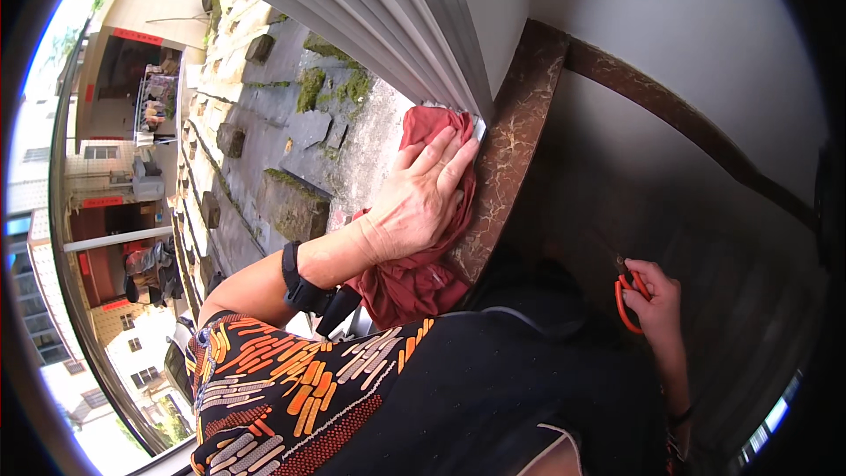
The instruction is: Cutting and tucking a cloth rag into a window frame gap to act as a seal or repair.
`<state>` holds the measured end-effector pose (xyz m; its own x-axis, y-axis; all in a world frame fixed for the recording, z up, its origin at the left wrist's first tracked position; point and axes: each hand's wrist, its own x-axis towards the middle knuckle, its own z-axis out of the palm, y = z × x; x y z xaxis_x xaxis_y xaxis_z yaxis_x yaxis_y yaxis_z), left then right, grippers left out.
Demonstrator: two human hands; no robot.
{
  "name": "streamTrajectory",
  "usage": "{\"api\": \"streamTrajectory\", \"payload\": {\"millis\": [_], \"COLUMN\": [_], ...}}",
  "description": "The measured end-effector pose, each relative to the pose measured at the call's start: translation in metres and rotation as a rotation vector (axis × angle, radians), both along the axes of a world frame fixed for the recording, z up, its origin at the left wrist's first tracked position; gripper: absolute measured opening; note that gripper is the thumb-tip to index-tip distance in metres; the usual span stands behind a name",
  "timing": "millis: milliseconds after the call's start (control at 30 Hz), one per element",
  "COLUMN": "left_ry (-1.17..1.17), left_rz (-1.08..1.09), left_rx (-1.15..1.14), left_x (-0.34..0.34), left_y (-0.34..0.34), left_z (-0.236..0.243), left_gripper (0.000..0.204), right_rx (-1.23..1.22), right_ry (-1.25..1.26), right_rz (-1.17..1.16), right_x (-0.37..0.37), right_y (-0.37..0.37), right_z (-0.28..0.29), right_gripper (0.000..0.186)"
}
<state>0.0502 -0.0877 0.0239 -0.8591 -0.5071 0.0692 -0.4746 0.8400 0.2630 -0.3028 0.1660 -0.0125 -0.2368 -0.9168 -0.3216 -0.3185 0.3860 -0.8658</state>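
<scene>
My left hand (414,203) presses down over a crumpled dark red cloth (414,286) on the window's bottom track. Its fingers lie close together and bend over the cloth at the foot of the white frame. A loose bunch of the same cloth hangs under my palm and wrist. Lower on the right, away from the window, my right hand (659,304) is closed around a pair of scissors (624,295) with orange-red handles. The blades point away from my fingers and fade into the dark background.
The white window frame (397,18) rises beside the cloth. A brown marbled sill (520,141) runs along it, and a matching strip (670,115) borders the pale wall (652,0). Outside, stone blocks (295,203) and mossy paving lie below the open window, with buildings beyond.
</scene>
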Motion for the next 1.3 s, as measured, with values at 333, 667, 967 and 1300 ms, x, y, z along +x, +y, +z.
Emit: {"api": "streamTrajectory", "payload": {"millis": [333,667,967,1300], "left_ry": [0.505,1.028,0.637,0.718], "left_rz": [0.315,1.141,1.209,1.042], "left_rx": [0.263,0.395,0.864,0.786], "left_x": [-0.003,-0.030,-0.006,0.011], "left_y": [-0.008,-0.087,-0.086,-0.071], "left_z": [-0.012,-0.037,-0.012,-0.029], "left_gripper": [0.020,0.017,0.025,0.015], "right_rx": [-0.086,-0.386,-0.438,-0.430], "right_ry": [0.073,0.238,0.939,1.126], "right_rz": [0.263,0.388,0.627,0.671], "right_x": [0.032,0.070,0.136,0.164], "right_y": [-0.053,-0.115,-0.200,-0.217], "right_z": [0.053,0.078,0.078,0.078], "right_gripper": [0.042,0.044,0.023,0.019]}}
